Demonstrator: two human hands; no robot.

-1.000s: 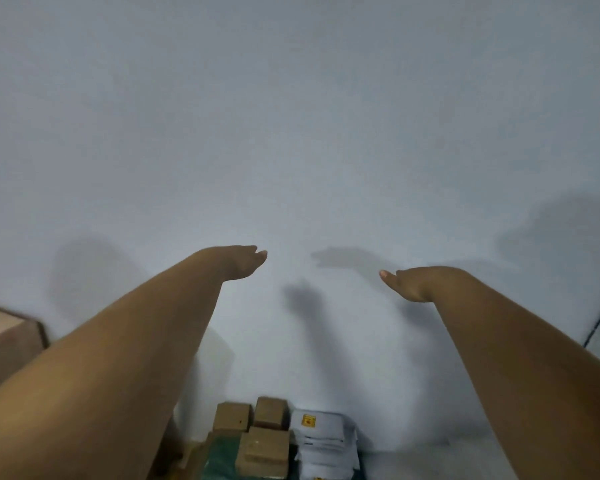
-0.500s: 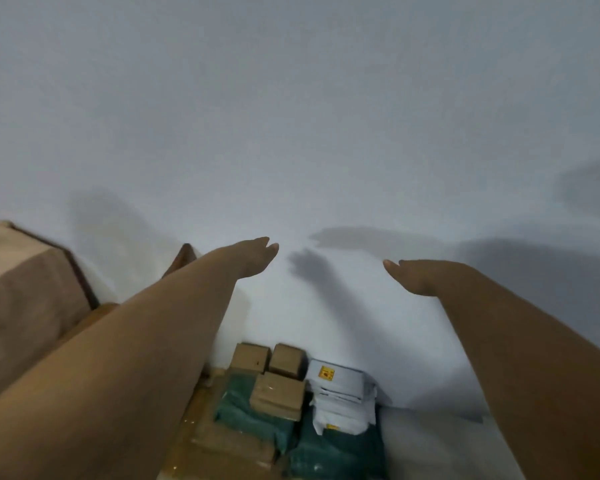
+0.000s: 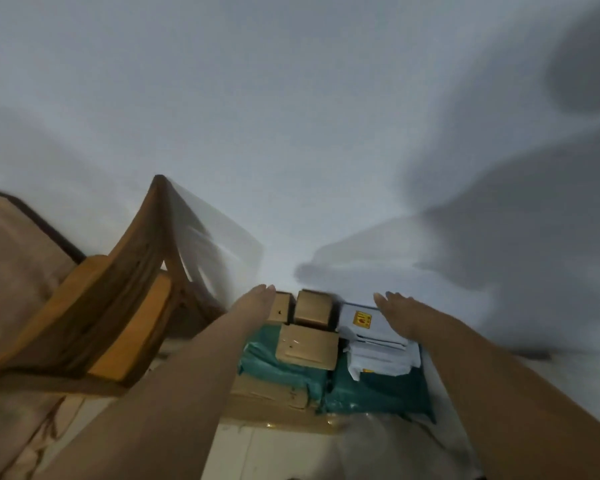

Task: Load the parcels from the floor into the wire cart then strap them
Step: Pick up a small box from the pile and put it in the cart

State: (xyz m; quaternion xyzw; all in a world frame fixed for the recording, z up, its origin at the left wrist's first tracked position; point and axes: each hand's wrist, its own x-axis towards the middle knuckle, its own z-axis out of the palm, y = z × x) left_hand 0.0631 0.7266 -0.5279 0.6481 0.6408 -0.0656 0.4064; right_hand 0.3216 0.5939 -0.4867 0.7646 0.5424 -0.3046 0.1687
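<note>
While the parcels (image 3: 305,344) lie stacked on the floor against the wall (image 3: 291,133), their row runs left to right between my hands. My left hand (image 3: 253,306) and right hand (image 3: 395,315) reach over them with straight, loose fingers, holding nothing. Compared with a moment ago, the pile sits higher and nearer, and a wooden chair (image 3: 118,299) appears at left.
</note>
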